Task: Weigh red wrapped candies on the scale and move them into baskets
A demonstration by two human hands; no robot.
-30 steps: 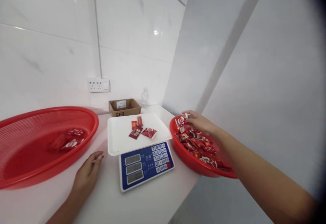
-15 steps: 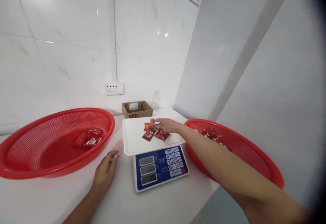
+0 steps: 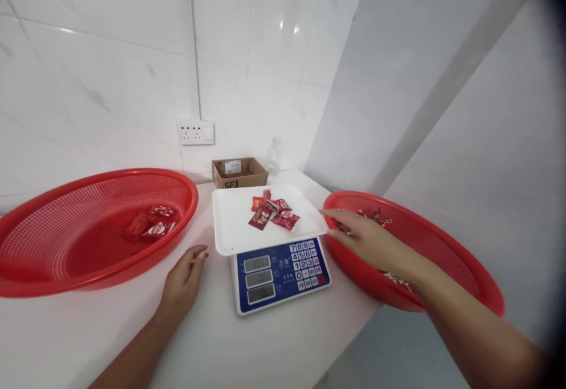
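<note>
Several red candy packets [image 3: 286, 220] lie in a loose pile on the white tray [image 3: 232, 233] of a digital scale [image 3: 283, 274]. Lit figures show on its display, too blurred to read surely. My right hand [image 3: 360, 233] is over the near-left rim of the right red basket [image 3: 460, 259], beside the tray's right edge. Its fingers are apart, and wrapped sweets in the basket [image 3: 375, 217] show behind it. To the left of the scale, my left hand [image 3: 183, 277] rests on the white table, loosely curled and holding nothing visible.
Another red basket [image 3: 88, 197] stands at the left with a few red packets [image 3: 154, 224] in it. Behind the scale are a small cardboard box [image 3: 230, 180] and a clear plastic bottle [image 3: 274, 156]. A tiled wall with a socket [image 3: 194, 132] bounds the back.
My right hand has left the packets on the tray and moved right, to the right basket. The packets stay on the tray. My left hand keeps its place; the view has tilted down slightly.
</note>
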